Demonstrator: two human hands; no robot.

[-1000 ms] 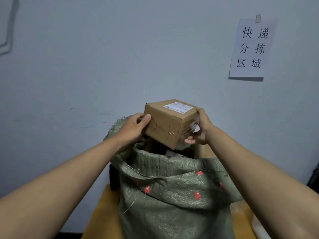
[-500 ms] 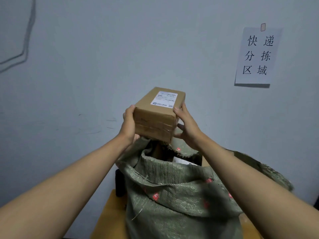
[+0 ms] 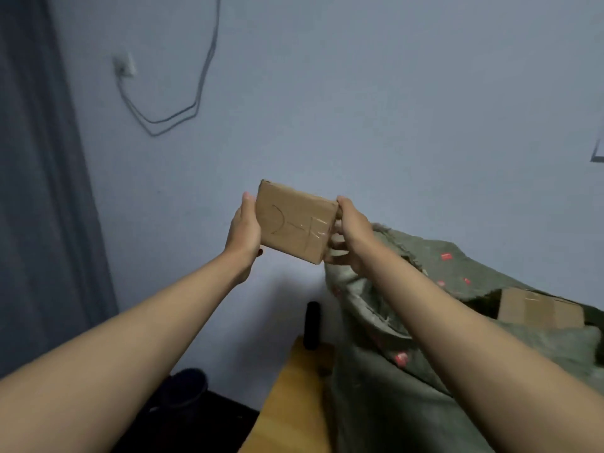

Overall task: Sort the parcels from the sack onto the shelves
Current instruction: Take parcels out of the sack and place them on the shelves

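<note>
One sack (image 3: 425, 338) sits on the table (image 3: 294, 407), a second box (image 3: 539, 308) showing in its mouth — so sorting is far from done, I judge. One box (image 3: 295, 222) is held in the air, left of the sack, gripped between left hand (image 3: 243, 225) and right hand (image 3: 351, 233). No shelves in view.

The room is dimly lit with a cool, bluish light, soft shadows are cast on the wall (image 3: 359, 93), and everything is slightly blurred, most of all near the stretched edges.
</note>
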